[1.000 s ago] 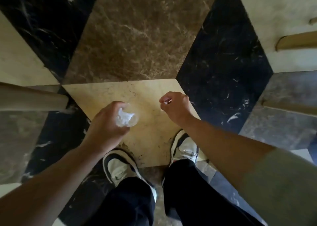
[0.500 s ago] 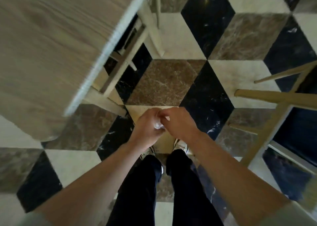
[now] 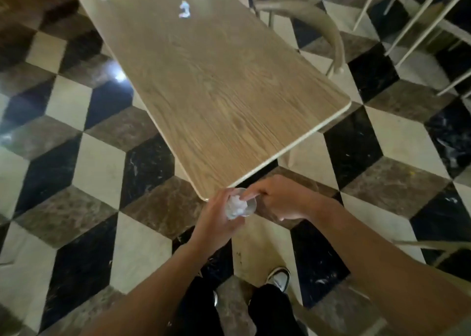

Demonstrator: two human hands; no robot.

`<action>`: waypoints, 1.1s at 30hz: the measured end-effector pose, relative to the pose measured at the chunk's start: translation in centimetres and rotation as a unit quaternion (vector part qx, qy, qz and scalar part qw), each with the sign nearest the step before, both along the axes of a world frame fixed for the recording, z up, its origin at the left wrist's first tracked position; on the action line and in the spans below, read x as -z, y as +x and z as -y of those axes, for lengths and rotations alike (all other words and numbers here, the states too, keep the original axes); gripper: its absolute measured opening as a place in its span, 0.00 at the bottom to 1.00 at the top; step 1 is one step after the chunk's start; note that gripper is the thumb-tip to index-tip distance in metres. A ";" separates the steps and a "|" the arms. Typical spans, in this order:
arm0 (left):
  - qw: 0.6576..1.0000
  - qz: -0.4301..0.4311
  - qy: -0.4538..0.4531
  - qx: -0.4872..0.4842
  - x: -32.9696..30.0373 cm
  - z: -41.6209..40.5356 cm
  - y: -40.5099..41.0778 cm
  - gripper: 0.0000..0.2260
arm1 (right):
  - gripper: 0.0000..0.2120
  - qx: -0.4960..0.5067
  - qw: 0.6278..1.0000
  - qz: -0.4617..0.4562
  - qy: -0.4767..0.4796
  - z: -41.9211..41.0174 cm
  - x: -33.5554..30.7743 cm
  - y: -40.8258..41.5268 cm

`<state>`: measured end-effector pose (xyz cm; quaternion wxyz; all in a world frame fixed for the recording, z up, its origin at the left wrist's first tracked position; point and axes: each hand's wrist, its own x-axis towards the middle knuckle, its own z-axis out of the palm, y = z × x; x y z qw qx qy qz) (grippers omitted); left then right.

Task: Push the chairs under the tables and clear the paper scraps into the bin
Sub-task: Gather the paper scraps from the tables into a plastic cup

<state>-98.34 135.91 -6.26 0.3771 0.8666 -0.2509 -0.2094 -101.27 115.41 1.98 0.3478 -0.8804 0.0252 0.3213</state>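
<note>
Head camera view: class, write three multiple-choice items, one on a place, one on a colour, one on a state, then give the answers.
1. The loose paper scrap lies: A on the table's far end; B on the floor; C on a chair.
2. The table top is: A red; B light wood grain; C glass.
3. The clear cup in the left hand is: A empty; B holding crumpled paper; C full of water.

Answers: A, it sits on the top; B, grain shows; B, white wads inside, right hand reaching in.
</note>
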 end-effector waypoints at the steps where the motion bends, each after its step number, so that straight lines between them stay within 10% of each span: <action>1: 1.000 0.013 -0.002 -0.015 -1.0 -2.1 0.9 0.21 | 0.25 -0.045 0.999 -0.005 -0.020 -2.1 -0.7 1.2; 10: 0.994 0.068 0.047 -0.071 -4.3 -18.5 10.4 0.22 | 0.32 -0.227 0.972 0.010 -0.065 -21.5 -1.1 12.4; 21: 0.984 0.011 -0.044 -0.172 -6.0 -24.4 31.5 0.25 | 0.17 0.021 0.980 0.177 0.089 -25.8 -3.3 32.3; 33: 0.995 0.030 0.051 -0.076 -2.2 -15.4 66.9 0.24 | 0.11 0.474 0.866 0.150 0.062 -6.0 8.8 66.6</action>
